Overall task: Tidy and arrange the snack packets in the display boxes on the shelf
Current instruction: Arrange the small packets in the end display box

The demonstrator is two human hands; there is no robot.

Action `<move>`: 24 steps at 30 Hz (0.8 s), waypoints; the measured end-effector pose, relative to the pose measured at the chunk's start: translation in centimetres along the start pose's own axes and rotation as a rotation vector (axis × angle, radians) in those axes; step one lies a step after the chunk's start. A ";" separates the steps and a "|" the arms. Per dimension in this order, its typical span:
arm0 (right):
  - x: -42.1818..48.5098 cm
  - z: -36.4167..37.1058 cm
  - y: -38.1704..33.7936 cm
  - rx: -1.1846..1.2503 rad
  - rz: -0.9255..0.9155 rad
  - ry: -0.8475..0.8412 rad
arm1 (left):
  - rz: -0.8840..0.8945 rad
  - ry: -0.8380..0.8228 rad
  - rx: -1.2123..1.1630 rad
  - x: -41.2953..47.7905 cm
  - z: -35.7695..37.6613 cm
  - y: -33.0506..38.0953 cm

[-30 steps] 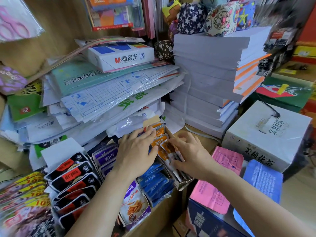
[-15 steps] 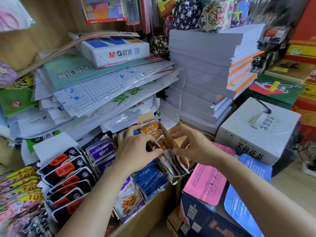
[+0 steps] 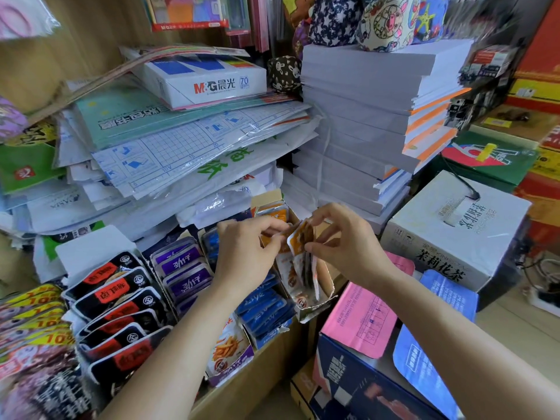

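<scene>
Left hand (image 3: 245,253): fingers curled, gripping the back row of orange packets (image 3: 274,215) in the far-right display box (image 3: 325,294).
Right hand (image 3: 348,237): thumb and fingertips pinch one loose packet (image 3: 301,237), lifted just above that box.
Where the snacks sit: upright rows in open boxes along the shelf (image 3: 257,374): black-and-red packets (image 3: 112,292), purple packets (image 3: 185,268), blue packets (image 3: 263,307), then the orange ones.
Risk, slipping: the packet film looks glossy and slick, and a light pinch could let it drop onto the pink sheet (image 3: 360,319) below.
Risk, tipping: the box stands at the shelf's front corner, so a hard push down or outward could probably topple it over the edge.
Risk, tearing: its front rim is already ragged, and forcing packets in could split it further.
Packets: small, flat, soft-edged pouches of shiny printed film.
Box: thin card, tall and narrow, with its top flap folded back.
Behind: a paper stack (image 3: 363,116), crisp-edged, close to the box.
</scene>
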State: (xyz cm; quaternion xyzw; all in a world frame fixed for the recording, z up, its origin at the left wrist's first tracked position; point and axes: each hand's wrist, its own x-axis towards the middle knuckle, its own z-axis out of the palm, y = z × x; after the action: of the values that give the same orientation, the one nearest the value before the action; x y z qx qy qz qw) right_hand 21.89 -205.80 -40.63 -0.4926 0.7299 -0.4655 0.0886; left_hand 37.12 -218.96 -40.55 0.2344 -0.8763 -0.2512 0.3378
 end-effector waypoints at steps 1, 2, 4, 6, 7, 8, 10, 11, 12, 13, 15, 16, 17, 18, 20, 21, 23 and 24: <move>0.0 0.2 -0.1 -0.001 -0.032 0.007 | -0.008 0.013 -0.064 0.0 0.1 0.2; -0.1 0.4 -0.2 -0.009 -0.057 0.012 | -0.023 0.028 -0.107 0.1 0.2 0.4; -0.3 0.7 -0.1 -0.025 -0.089 0.033 | -0.072 0.042 -0.153 0.3 0.2 0.7; -0.6 1.0 0.2 -0.075 -0.141 0.014 | -0.116 0.001 -0.196 0.6 0.3 0.6; -0.7 1.1 0.4 -0.112 -0.163 -0.026 | -0.121 -0.036 -0.194 0.6 0.3 0.4; -0.8 1.2 0.5 -0.140 -0.168 -0.072 | -0.119 -0.080 -0.171 0.6 0.4 0.3; -0.9 1.2 0.7 -0.137 -0.152 -0.130 | -0.123 -0.160 -0.117 0.5 0.5 0.3; -0.8 1.1 0.8 -0.118 -0.150 -0.137 | -0.132 -0.196 -0.113 0.4 0.4 0.3; -0.7 0.9 0.9 -0.102 -0.153 -0.135 | -0.143 -0.238 -0.119 0.4 0.2 0.4; -0.6 0.8 1.0 -0.098 -0.154 -0.120 | -0.156 -0.290 -0.122 0.5 -0.1 0.5; -0.5 0.4 1.3 -0.142 -0.136 -0.061 | -0.174 -0.408 -0.116 0.7 -0.7 0.5; -0.4 0.3 1.5 -0.175 -0.120 -0.041 | -0.169 -0.459 -0.105 0.7 -1.0 0.4; -0.4 0.2 1.7 -0.209 -0.105 -0.044 | -0.159 -0.495 -0.090 0.7 -1.2 0.4; -0.4 0.1 1.8 -0.239 -0.096 -0.069 | -0.152 -0.515 -0.080 0.7 -1.5 0.5; -0.5 -0.1 1.9 -0.268 -0.103 -0.153 | -0.159 -0.530 -0.098 0.8 -1.9 0.7; -0.5 -0.2 1.9 -0.264 -0.113 -0.190 | -0.174 -0.543 -0.128 0.9 -2.1 0.8; -0.6 -0.3 1.7 -0.230 -0.108 -0.233 | -0.175 -0.604 -0.160 1.0 -2.6 0.9; -0.7 -0.5 1.5 -0.218 -0.091 -0.249 | -0.156 -0.629 -0.134 0.9 -2.7 0.9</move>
State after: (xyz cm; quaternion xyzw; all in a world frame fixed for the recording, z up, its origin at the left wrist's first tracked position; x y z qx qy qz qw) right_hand 20.99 -204.85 -41.75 -0.5857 0.7364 -0.3225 0.1031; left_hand 38.17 -219.54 -37.82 0.1889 -0.8986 -0.3934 0.0452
